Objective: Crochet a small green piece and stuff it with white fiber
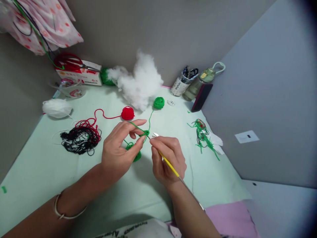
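My left hand point(115, 150) pinches a small loop of green yarn point(147, 133) between thumb and fingers, with a strand running over the index finger. In my right hand point(170, 162) is a crochet hook point(170, 164) with a yellow grip, held like a pen. Its tip meets the green loop, though the exact spot is partly hidden by the fingers. From the loop a strand leads up to a green yarn ball point(158, 102). More green yarn point(136, 156) lies below my left hand. A pointed metal tip point(155, 135) shows just behind my right fingers.
White stuffing point(145, 79) is heaped at the back, near a red yarn ball point(127, 113). Tangled black yarn point(80, 140) and white yarn point(57, 108) lie left. Right are yarn scraps point(204, 134), a pen cup point(180, 86), a bottle point(194, 87) and a phone point(202, 97).
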`<state>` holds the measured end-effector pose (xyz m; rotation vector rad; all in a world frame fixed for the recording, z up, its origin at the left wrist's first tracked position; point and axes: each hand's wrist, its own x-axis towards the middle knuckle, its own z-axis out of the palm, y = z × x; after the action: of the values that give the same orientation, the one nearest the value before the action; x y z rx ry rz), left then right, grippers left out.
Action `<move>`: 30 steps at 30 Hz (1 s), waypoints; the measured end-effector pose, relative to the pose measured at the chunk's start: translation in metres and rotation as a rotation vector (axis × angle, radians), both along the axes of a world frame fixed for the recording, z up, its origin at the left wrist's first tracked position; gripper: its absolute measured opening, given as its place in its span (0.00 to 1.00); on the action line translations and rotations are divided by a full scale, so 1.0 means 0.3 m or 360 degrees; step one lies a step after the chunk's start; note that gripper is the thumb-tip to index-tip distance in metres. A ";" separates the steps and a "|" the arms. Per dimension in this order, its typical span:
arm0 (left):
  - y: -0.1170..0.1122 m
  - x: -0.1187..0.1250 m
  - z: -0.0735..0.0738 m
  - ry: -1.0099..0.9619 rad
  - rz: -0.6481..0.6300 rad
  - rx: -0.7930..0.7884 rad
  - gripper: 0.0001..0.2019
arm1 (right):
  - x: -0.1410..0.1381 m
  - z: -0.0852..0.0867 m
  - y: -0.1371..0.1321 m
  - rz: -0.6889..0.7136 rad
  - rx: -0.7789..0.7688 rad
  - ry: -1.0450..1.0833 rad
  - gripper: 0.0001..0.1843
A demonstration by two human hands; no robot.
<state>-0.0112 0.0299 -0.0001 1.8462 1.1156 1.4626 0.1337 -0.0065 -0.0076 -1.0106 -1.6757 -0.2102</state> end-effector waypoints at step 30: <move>0.017 -0.012 0.003 -0.0154 -0.0556 -0.0599 0.17 | 0.049 0.040 0.027 0.0362 -0.0764 0.1220 0.10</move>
<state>-0.0147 0.0351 0.0009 1.5895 0.8939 1.0494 0.1485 0.0018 0.0044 -1.0496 -1.1195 0.6847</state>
